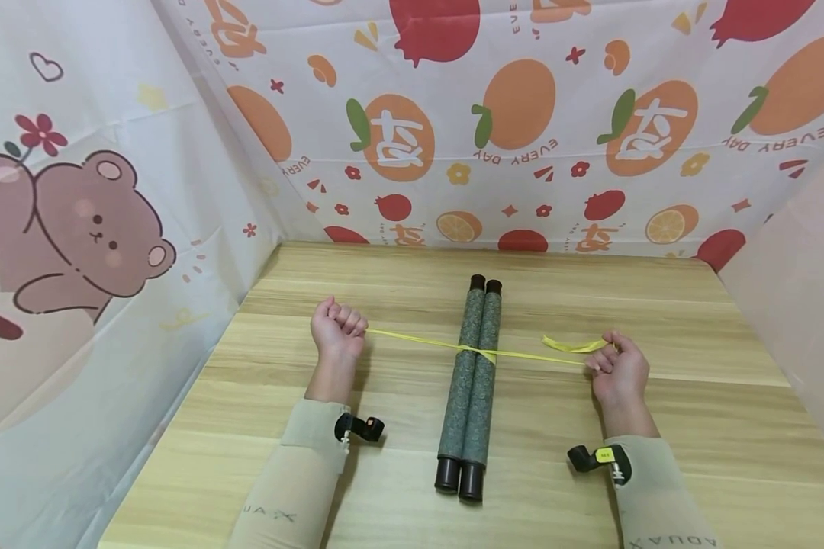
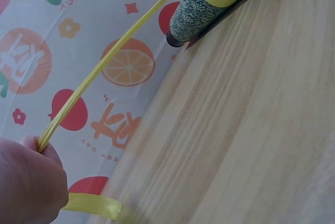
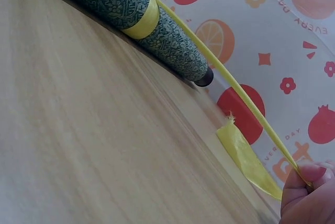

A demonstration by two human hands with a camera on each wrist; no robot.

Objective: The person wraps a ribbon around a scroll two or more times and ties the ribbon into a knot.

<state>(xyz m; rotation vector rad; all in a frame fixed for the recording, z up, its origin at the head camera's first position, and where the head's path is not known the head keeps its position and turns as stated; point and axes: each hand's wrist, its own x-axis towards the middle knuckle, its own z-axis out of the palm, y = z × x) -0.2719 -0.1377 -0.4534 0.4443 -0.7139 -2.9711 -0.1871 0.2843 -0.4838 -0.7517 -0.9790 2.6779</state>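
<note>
Two rolled scrolls [image 1: 471, 381] in green patterned cloth with dark end knobs lie side by side on the wooden table. A yellow ribbon [image 1: 535, 356] wraps round their middle and crosses on top. My left hand [image 1: 339, 329] grips one end, out to the left of the scrolls. On the other side, my right hand [image 1: 619, 370] pinches the other end between curled fingers. Both stretches run straight and taut. In the right wrist view a loose ribbon tail [image 3: 243, 156] hangs beyond the fingers; a short tail [image 2: 94, 204] also sticks out from the left fist.
The wooden table [image 1: 247, 450] reaches back to a white cloth [image 1: 453, 198] printed with fruit. A cloth with a bear [image 1: 110, 229] hangs at the left, and a pale one [image 1: 796, 244] at the right. Small black cameras sit on both wrists.
</note>
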